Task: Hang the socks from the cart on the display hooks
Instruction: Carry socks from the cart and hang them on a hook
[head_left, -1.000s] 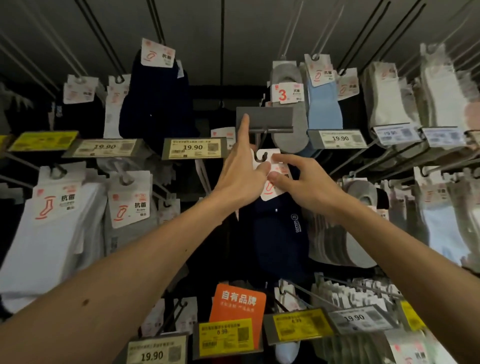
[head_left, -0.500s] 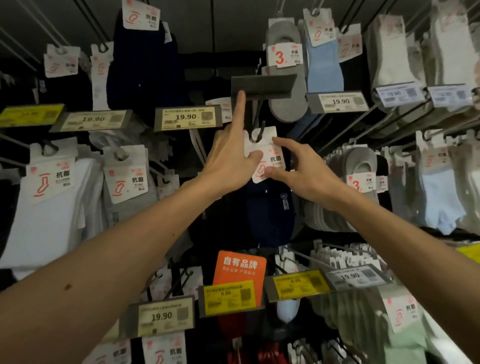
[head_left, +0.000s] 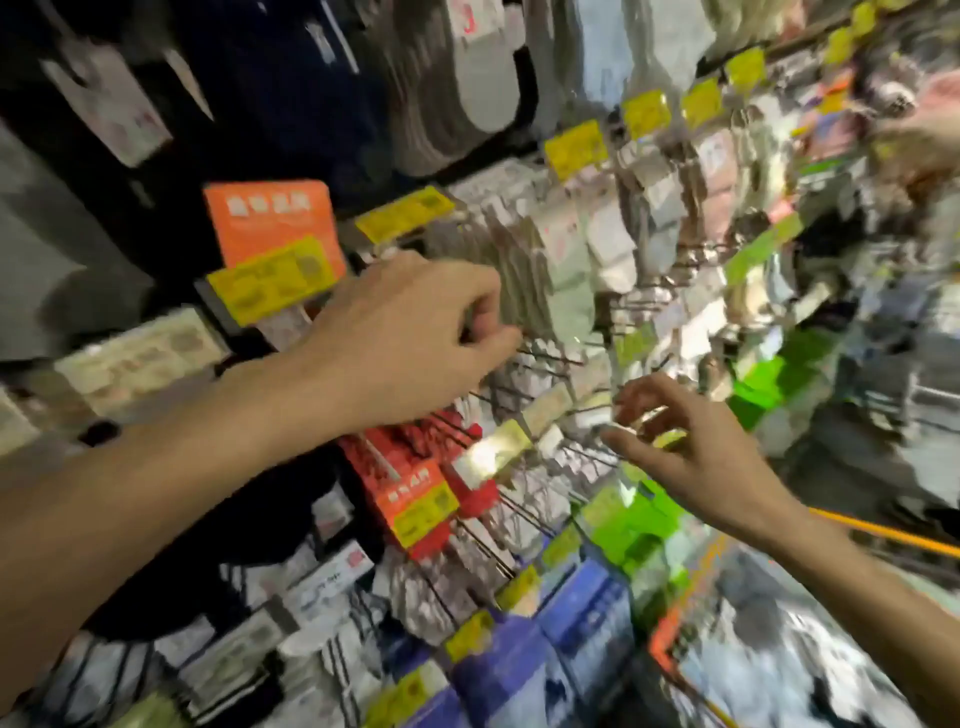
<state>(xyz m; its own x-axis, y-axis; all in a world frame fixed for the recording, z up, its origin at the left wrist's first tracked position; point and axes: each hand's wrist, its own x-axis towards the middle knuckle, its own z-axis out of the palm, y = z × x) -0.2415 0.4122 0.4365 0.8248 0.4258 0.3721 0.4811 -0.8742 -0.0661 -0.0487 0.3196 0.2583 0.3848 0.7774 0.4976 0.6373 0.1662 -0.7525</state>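
Socks (head_left: 566, 270) are hanging packed on display hooks (head_left: 550, 358) just beyond both hands, blurred. The left hand (head_left: 410, 332) is reaching forward, fingers curling inward around nothing visible. Below-right of it, the right hand (head_left: 691, 457) is spreading loose fingers, gripping nothing.

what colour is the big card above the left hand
The card is orange; head view shows it.

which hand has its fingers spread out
The right hand, low on the right: its fingers fan apart and hold nothing. The left hand, higher up, has its fingers curled in.
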